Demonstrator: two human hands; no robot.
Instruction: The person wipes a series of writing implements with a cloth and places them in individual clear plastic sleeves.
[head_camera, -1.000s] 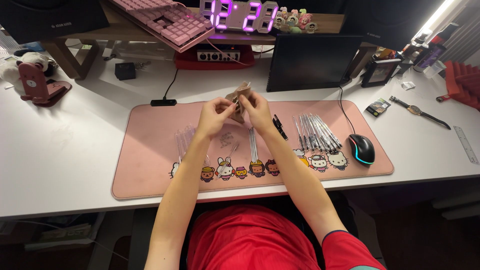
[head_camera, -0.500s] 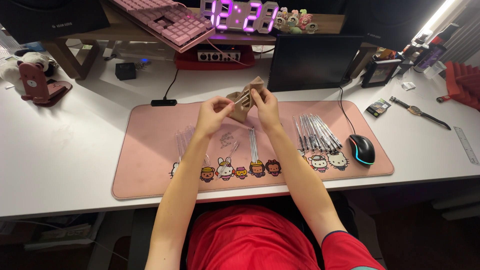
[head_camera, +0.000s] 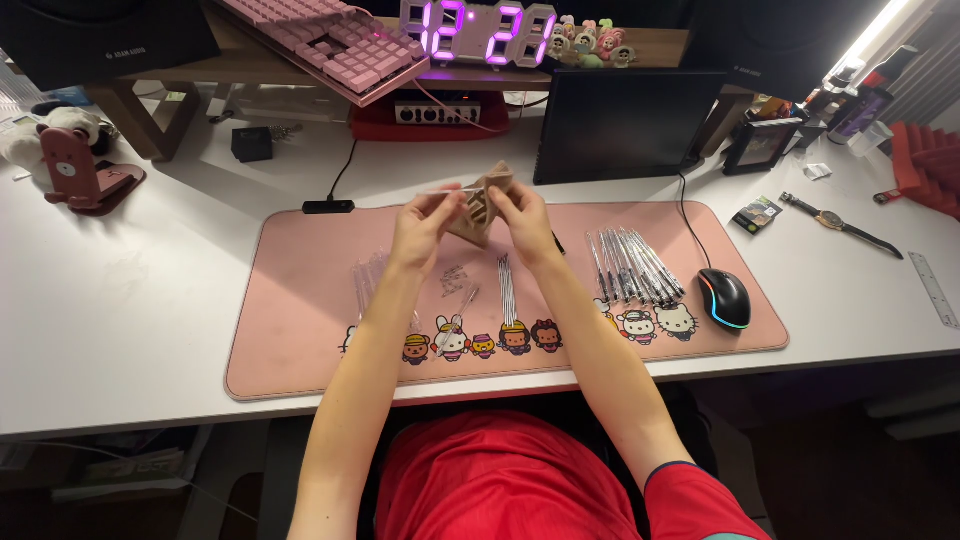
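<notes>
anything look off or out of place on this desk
The pink keyboard sits tilted on the wooden shelf, one corner hanging over its edge. Otherwise nothing looks spilled or damaged: both hands hold a small tan piece above the pink mat, pens in neat rows.

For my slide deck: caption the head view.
Both hands hold a small tan wooden piece above a pink desk mat.

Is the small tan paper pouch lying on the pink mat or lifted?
Lifted: both hands, left hand and right hand, hold the small tan paper pouch above the pink mat.
</notes>
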